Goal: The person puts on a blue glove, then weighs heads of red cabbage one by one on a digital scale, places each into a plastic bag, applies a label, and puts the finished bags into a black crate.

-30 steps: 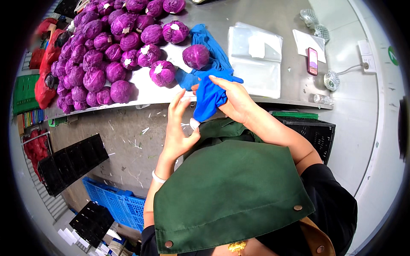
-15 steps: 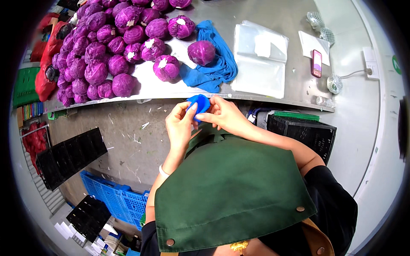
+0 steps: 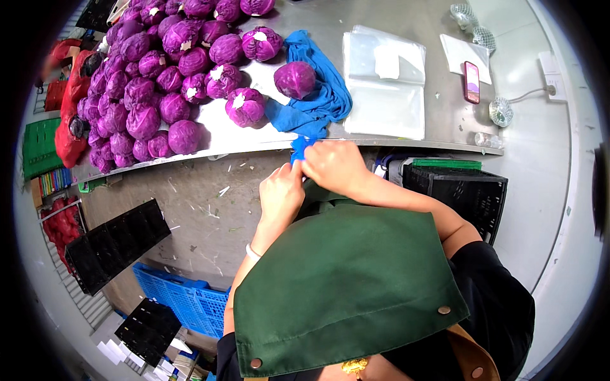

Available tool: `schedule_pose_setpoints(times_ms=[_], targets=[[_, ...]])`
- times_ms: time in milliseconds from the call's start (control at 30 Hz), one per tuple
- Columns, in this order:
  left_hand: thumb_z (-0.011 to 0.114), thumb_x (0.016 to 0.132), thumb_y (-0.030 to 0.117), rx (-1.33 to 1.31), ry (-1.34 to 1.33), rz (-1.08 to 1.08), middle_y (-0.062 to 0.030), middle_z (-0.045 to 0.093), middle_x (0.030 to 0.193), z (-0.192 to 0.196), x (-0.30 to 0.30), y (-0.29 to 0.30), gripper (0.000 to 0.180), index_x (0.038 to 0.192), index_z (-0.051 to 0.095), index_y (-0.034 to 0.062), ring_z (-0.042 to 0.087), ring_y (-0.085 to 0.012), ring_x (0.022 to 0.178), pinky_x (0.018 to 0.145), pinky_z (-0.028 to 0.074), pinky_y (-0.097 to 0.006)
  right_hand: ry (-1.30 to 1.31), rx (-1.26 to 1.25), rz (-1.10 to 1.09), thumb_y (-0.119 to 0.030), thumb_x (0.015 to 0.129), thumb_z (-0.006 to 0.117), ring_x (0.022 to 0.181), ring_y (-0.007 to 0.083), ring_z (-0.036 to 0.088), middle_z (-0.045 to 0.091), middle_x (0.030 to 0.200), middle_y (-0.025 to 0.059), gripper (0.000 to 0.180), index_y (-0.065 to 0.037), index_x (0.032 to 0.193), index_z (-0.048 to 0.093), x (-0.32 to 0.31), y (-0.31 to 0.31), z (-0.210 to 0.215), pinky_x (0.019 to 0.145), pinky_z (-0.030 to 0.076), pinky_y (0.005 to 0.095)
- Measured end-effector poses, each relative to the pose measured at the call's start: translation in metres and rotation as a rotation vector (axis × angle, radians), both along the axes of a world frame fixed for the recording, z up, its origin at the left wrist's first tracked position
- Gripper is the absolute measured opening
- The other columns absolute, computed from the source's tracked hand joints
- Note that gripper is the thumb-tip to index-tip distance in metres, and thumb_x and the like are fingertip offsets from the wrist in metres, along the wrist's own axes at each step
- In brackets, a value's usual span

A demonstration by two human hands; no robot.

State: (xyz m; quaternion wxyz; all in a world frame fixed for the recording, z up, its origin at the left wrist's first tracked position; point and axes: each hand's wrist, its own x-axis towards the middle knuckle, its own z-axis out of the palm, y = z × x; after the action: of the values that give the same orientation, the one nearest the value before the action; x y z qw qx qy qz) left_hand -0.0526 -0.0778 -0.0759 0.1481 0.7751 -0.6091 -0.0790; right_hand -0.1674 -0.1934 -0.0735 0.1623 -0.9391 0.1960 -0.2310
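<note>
Both hands have drawn closer to the table edge since half a second ago, and the small blue piece between them now shows only as a sliver above the knuckles. At the far left a red bag [image 3: 68, 120] hangs beside a green crate [image 3: 39, 147]. On the steel table [image 3: 445, 130] a heap of red cabbages [image 3: 136, 95] fills the left part, and one trimmed cabbage [image 3: 245, 106] sits near the front edge. Below, on the floor, lie black trays [image 3: 114, 251] and a blue crate [image 3: 184, 305]. The left hand [image 3: 281, 193] and the right hand [image 3: 333, 166] are pressed together, fingers pinched on the small blue cloth piece [image 3: 300, 147] just under the table edge. Above it a blue cloth [image 3: 318, 95] lies crumpled on the table with a single cabbage [image 3: 295, 79] on it. Further right lie clear plastic bags [image 3: 384, 86], a pink phone [image 3: 472, 82] and, under the table, a black crate [image 3: 464, 190]. A green apron [image 3: 343, 279] covers the person's front.
</note>
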Motion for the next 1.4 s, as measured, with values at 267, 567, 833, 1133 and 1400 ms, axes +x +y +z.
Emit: schedule_pose_setpoints(times_ms=[267,567,833,1133,1400], targets=[[0.038,0.100,0.025,0.257,2.450,0.603,0.0029,0.032,0.050,-0.017,0.034,-0.004,0.033,0.072,0.045,0.0092,0.028,-0.0087,0.043,0.041,0.022,-0.023,0.245,0.079,0.034,-0.020,0.075,0.063,0.053,0.0239,0.062,0.059,0.059,0.0081,0.016,-0.008,0.065,0.058,-0.003,0.017,-0.016,0.048,0.049,0.0366],[0.046,0.096,0.010,-0.506,2.031,0.953,-0.0071,0.055,0.095,-0.018,-0.002,-0.020,0.017,0.104,0.054,-0.0017,0.051,-0.0168,0.082,0.073,0.043,-0.029,0.139,0.273,0.199,-0.018,0.069,0.061,0.056,0.0289,0.064,0.061,0.058,0.0128,0.017,-0.007,0.058,0.063,0.006,0.013,-0.009,0.051,0.049,0.0413],[0.049,0.094,0.016,-0.538,1.347,0.695,-0.0080,0.061,0.115,-0.025,-0.003,-0.037,0.035,0.121,0.054,-0.0057,0.057,-0.0150,0.102,0.090,0.044,-0.029,0.086,0.189,0.355,-0.018,0.067,0.061,0.058,0.0283,0.064,0.062,0.061,0.0134,0.017,-0.006,0.054,0.061,0.011,0.008,-0.013,0.053,0.050,0.0405],[0.057,0.094,0.029,-0.241,1.621,0.878,0.0020,0.059,0.093,-0.010,0.016,-0.034,0.036,0.116,0.059,-0.0001,0.055,-0.0125,0.082,0.071,0.045,-0.028,0.053,0.367,0.368,-0.014,0.066,0.060,0.053,0.0327,0.059,0.058,0.056,0.0161,0.018,-0.002,0.054,0.059,0.020,0.000,-0.004,0.051,0.046,0.0443],[0.053,0.093,0.012,-0.478,1.256,0.662,-0.0097,0.061,0.115,0.005,0.039,-0.048,0.034,0.121,0.056,-0.0064,0.057,-0.0168,0.100,0.088,0.045,-0.029,-0.153,0.632,0.568,-0.014,0.066,0.059,0.051,0.0340,0.055,0.054,0.056,0.0164,0.019,-0.001,0.052,0.054,0.025,-0.005,0.018,0.048,0.042,0.0431]])
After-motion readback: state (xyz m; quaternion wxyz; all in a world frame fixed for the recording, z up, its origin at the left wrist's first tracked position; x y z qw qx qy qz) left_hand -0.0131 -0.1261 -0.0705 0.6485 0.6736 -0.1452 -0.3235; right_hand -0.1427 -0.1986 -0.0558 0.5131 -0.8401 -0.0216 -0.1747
